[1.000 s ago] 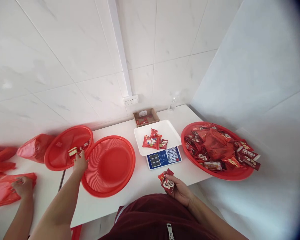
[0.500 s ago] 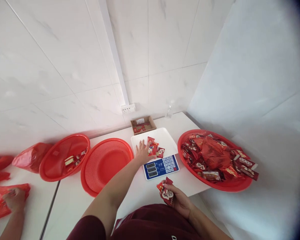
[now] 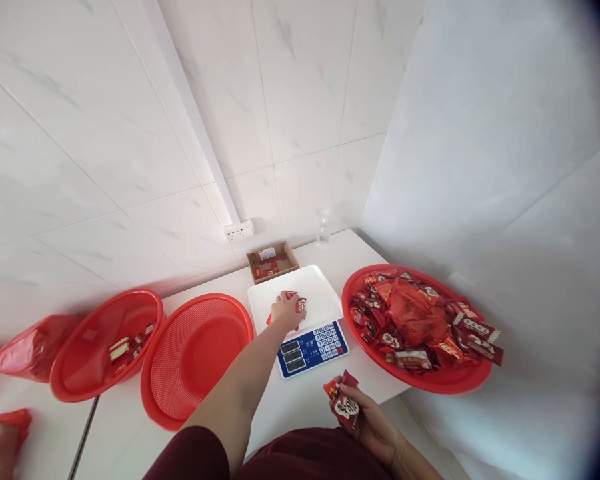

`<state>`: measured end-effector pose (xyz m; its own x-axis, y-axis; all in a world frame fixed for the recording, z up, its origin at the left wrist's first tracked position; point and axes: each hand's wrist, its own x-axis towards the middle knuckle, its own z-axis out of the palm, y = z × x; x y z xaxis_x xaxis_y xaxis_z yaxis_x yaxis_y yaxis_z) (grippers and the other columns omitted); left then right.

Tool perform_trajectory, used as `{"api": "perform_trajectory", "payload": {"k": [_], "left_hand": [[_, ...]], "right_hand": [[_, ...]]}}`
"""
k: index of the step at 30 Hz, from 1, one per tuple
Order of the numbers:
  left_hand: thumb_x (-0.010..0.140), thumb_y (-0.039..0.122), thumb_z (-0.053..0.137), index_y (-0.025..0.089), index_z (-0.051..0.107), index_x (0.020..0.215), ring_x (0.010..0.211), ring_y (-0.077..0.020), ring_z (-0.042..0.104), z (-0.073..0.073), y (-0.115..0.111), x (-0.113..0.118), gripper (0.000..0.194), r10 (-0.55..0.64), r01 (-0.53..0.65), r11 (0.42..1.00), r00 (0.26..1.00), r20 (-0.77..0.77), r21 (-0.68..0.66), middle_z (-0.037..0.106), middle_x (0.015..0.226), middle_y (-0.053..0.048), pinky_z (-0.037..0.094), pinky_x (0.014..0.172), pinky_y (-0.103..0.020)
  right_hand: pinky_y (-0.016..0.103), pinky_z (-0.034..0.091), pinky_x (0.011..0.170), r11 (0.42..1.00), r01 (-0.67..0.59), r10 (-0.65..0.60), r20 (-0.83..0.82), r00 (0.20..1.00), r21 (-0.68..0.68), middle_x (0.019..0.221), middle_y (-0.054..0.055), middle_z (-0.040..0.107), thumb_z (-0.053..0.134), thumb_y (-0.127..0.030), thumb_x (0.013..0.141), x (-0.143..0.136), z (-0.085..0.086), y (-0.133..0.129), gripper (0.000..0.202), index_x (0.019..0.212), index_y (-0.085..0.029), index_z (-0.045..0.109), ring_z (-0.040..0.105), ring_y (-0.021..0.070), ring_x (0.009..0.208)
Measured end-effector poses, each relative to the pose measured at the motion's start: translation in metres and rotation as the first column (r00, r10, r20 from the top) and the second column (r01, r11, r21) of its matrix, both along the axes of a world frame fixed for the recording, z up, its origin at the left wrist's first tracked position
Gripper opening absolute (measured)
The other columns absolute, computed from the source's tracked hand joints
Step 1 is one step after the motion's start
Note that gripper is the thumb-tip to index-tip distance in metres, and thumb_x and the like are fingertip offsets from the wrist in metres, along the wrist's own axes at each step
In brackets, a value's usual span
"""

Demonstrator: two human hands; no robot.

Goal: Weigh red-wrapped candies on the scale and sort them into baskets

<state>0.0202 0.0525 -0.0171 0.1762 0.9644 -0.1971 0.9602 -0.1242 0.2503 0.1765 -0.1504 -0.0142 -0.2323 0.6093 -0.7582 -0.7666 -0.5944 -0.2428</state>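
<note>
On the white pan of a digital scale [image 3: 321, 287], my left hand [image 3: 284, 311] is closed over a small bunch of red snack packets [image 3: 301, 305]. Its fingers curl round them, and the hand hides part of the bunch. Close to my body, my right hand [image 3: 375, 421] grips a few red and dark-red snack packets [image 3: 347, 404] with printed white patches. The blue keypad panel [image 3: 311, 351] of the scale lies between the two hands.
To the right stands a red basket [image 3: 351, 327] heaped with packets. Left of the scale are a red basket [image 3: 153, 380] and another basket [image 3: 63, 373] with some packets. Behind are a cardboard box [image 3: 275, 277] and a clear bottle [image 3: 323, 230]. A co-worker's hand [image 3: 0, 450] shows at lower left.
My left hand has gone from spread beside the packets on the pan to closed round them. My right hand still holds its packets. The whole view has shifted slightly.
</note>
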Motion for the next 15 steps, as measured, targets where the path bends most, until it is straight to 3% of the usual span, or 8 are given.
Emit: {"api": "perform_trajectory", "payload": {"k": [4, 7, 10, 15], "left_hand": [[0.078, 0.033, 0.052, 0.026, 0.054, 0.117, 0.104, -0.0241, 0.054, 0.004, 0.003, -0.008, 0.039, 0.049, -0.052, 0.998, 0.996, 0.069, 0.041, 0.052, 0.116, -0.009, 0.047, 0.083, -0.035], [0.081, 0.028, 0.048, 0.025, 0.055, 0.113, 0.099, -0.0193, 0.058, 0.016, 0.003, -0.026, 0.033, 0.108, -0.121, 0.987, 0.986, 0.124, 0.102, 0.055, 0.112, -0.007, 0.047, 0.081, -0.029], [0.085, 0.029, 0.045, 0.024, 0.053, 0.116, 0.102, -0.0173, 0.057, 0.034, -0.008, -0.059, 0.033, 0.177, -0.204, 0.964, 0.971, 0.158, 0.173, 0.053, 0.118, -0.006, 0.047, 0.083, -0.027], [0.088, 0.034, 0.039, 0.026, 0.046, 0.127, 0.118, -0.0215, 0.047, 0.056, -0.051, -0.135, 0.040, 0.321, -0.346, 0.908, 0.937, 0.141, 0.235, 0.043, 0.135, -0.007, 0.044, 0.091, -0.033]], "right_hand": [[0.024, 0.054, 0.068, 0.999, -0.038, 0.038, 0.019, 0.999, -0.003, 0.077, 0.002, 0.072, 0.075, -0.016, 0.065, 0.001, 0.003, 0.001, 0.027, 0.088, -0.019, 0.063, 0.067, 0.0124, 0.065], [0.024, 0.054, 0.067, 0.998, -0.061, 0.061, 0.004, 0.998, 0.014, 0.077, 0.002, 0.071, 0.075, -0.016, 0.065, -0.001, 0.004, 0.002, 0.026, 0.087, -0.019, 0.063, 0.067, 0.0126, 0.065], [0.024, 0.054, 0.068, 0.997, -0.078, 0.079, -0.027, 0.997, 0.028, 0.079, 0.004, 0.072, 0.076, -0.015, 0.064, -0.005, 0.003, 0.004, 0.027, 0.087, -0.018, 0.063, 0.067, 0.0130, 0.066], [0.024, 0.054, 0.062, 0.994, -0.093, 0.096, -0.063, 0.993, 0.057, 0.083, 0.003, 0.071, 0.076, -0.018, 0.066, -0.010, 0.006, 0.018, 0.028, 0.090, -0.020, 0.063, 0.068, 0.0144, 0.069]]}}
